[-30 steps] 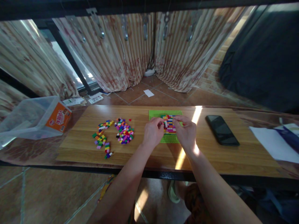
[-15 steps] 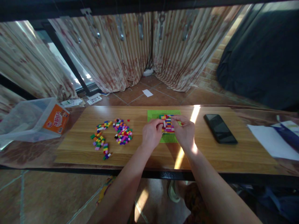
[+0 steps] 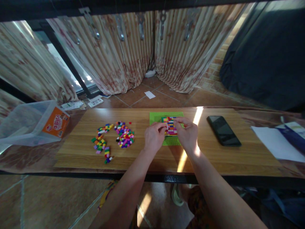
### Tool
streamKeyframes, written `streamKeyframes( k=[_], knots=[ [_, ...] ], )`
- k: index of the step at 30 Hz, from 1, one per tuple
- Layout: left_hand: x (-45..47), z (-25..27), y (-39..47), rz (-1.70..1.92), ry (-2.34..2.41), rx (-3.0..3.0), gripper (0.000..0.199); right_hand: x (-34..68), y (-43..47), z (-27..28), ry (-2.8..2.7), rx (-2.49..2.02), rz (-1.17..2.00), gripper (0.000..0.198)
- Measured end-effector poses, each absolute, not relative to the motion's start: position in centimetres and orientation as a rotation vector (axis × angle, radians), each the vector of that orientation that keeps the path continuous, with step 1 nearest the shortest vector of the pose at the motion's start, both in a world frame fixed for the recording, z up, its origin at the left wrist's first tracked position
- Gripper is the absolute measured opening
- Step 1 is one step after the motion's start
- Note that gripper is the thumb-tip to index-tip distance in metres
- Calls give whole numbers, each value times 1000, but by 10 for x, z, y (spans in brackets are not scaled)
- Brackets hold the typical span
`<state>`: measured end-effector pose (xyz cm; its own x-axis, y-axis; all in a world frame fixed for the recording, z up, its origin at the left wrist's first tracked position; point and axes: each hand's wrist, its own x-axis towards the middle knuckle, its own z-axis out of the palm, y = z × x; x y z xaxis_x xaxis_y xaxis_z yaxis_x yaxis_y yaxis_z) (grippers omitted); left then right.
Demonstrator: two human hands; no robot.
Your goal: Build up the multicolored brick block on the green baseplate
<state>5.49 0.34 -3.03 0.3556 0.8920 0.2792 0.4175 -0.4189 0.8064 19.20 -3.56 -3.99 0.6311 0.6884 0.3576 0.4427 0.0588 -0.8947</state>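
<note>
A green studded baseplate (image 3: 154, 117) lies on the wooden board, bearing a block of multicoloured toy bricks (image 3: 171, 125) in stacked rows. My left hand (image 3: 154, 136) is closed at the left side of the block, thumb and forefinger pinching a small pale brick (image 3: 166, 126). At the block's right side my right hand (image 3: 187, 132) has its thumb and fingers drawn together, touching or just above the bricks. Whatever lies between those right fingertips is hidden. Both hands cover parts of the baseplate.
Loose bricks lie on the board in a round pile (image 3: 125, 135) and a curved row (image 3: 101, 140) to the left. A black phone (image 3: 223, 130) rests at the right, beyond a strip of sunlight. A clear plastic box (image 3: 30, 124) stands far left, and white paper (image 3: 274, 140) far right.
The whole view has shifted slightly. Both hands stay at the brick block, and the pale brick in my left fingers sits almost unchanged.
</note>
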Motion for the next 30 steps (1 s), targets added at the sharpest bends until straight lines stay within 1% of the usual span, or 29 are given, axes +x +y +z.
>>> streamKeyframes(
  k=[8,13,25,30],
  knots=[
    [64,-39,15,985,1146,1576,8,190,-38,-36,-968,-1591,230,15],
    [67,-45,19,1009,1186,1380,16,187,-38,-37,-995,-1620,187,16],
    [73,-45,24,929,1287,1314,17,180,-37,-43,-1071,-1665,146,17],
    [72,-47,22,933,1251,1308,17,180,-38,-43,-1093,-1680,137,18]
  ],
)
